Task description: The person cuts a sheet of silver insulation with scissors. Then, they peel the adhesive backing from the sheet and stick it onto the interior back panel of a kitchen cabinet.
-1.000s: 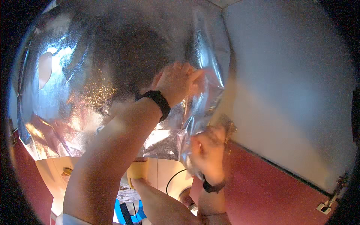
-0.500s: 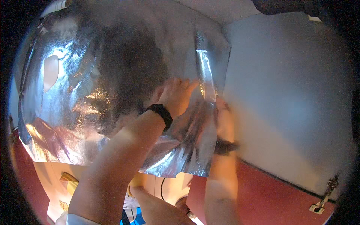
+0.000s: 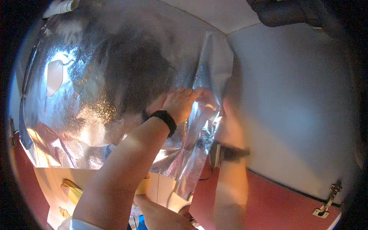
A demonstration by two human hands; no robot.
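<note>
A large, shiny silver foil sheet spreads in front of me, wrinkled and creased along its right edge. My left hand, with a black band at the wrist, lies against it with fingers stretched to the right. At the sheet's right edge is my right hand, blurred and also banded at the wrist. Its fingers are smeared and partly hidden by the foil, so its grip does not show. Beneath the sheet, another forearm reaches in from the lower edge, apparently a co-worker's; its hand is mostly covered.
A pale grey panel rises at the right, above a red panel with a metal hinge. A dark object hangs at the top right. A yellow item shows below the foil, and the sheet has a cut-out hole at left.
The foil's right edge has buckled and folded inward, its lower right corner swinging left. My right hand has shifted slightly; the left hand stays nearly in place, a little lower in view.
</note>
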